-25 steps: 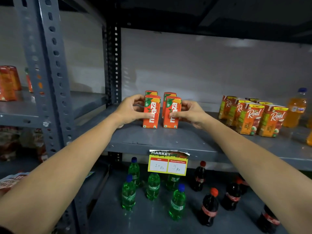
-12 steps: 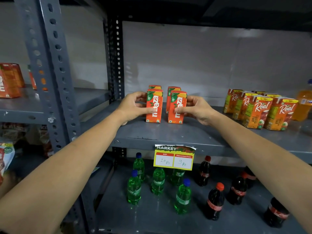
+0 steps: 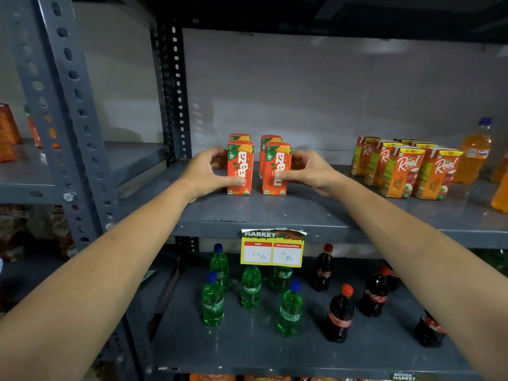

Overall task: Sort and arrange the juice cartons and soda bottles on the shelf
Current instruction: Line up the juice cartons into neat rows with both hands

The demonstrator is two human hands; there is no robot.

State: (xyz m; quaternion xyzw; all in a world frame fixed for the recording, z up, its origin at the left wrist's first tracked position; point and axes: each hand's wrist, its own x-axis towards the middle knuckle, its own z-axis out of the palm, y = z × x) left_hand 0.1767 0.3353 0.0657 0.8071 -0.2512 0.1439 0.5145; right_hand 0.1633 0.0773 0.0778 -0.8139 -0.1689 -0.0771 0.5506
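Two rows of orange Maaza cartons stand on the grey upper shelf (image 3: 275, 215). My left hand (image 3: 209, 174) grips the front left Maaza carton (image 3: 241, 166) from its left side, thumb across its lower front. My right hand (image 3: 308, 171) grips the front right Maaza carton (image 3: 277, 167) from its right side. Behind each front carton another Maaza carton (image 3: 240, 137) shows only its top. Several Real apple cartons (image 3: 404, 169) stand grouped to the right. On the lower shelf stand green Sprite bottles (image 3: 251, 290) and dark cola bottles (image 3: 341, 314).
An orange soda bottle (image 3: 474, 152) stands at the far right of the upper shelf. A yellow price tag (image 3: 272, 250) hangs from the shelf's front edge. A perforated grey upright (image 3: 66, 119) divides off a left bay holding more orange cartons (image 3: 8, 133).
Both hands stay on the two front Maaza cartons, which have shifted only slightly. My view has drifted a little to the left and down.
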